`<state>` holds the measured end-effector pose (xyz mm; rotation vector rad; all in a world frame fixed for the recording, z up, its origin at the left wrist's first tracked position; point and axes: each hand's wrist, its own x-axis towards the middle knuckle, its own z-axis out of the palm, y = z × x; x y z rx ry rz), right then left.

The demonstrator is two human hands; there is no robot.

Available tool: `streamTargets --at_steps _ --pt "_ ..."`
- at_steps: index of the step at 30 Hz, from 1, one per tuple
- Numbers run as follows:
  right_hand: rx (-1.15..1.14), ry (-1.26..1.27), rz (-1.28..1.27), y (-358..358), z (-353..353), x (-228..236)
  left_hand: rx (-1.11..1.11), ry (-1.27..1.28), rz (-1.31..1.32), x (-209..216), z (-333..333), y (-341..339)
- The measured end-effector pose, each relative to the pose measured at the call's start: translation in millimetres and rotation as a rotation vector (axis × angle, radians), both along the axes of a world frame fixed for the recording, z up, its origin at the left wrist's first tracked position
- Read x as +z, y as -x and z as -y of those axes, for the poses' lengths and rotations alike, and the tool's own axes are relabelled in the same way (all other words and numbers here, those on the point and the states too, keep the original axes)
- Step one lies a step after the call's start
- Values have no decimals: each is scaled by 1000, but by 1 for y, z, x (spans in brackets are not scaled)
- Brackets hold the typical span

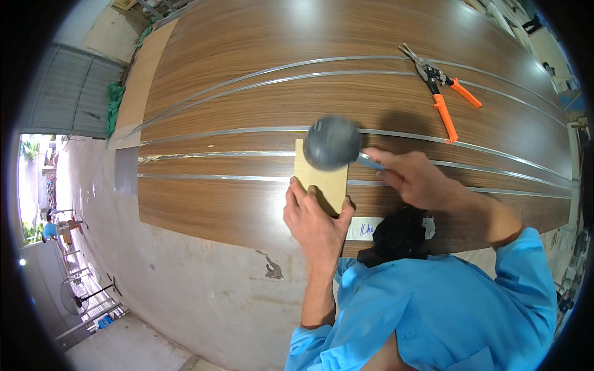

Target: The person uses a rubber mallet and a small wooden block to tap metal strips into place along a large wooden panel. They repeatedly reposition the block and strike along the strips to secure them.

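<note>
My left hand [315, 219] grips the near end of a flat, pale yellow wooden block [328, 188], with thumb and fingers along its sides. The block lies across thin silver metal strips [216, 177] on a brown wood-grain panel [260, 105]. My right hand [414, 176] is closed round the blue handle of a mallet. The round, dark grey mallet head [333, 143], slightly blurred, hangs over the block's far end and hides part of it. Whether it touches the block I cannot tell.
Orange-handled snips [439, 86] lie across the farther pair of strips, at the right. A white label [361, 229] with handwriting sits at the panel's near edge. Green cloth [115, 102] hangs beyond the left end. Far left, a person [52, 230] and a fan [75, 300] are visible.
</note>
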<state>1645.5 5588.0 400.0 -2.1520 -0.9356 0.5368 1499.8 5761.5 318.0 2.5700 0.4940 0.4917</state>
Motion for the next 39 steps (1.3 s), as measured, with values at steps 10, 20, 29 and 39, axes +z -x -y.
streamTargets --at_steps 10,20,29,39 --pt "-271 -527 -52 -42 -27 81 148 95 111 11 -82 -33" --pt "-240 -433 222 -16 -40 54 -80 -100 119 -15 -33 -52" --pt "-365 -353 56 -29 -1 46 -130 -38 99 -5 -21 -53" --pt "-300 -146 -183 -28 30 -10 -139 30 46 -9 -5 -54"
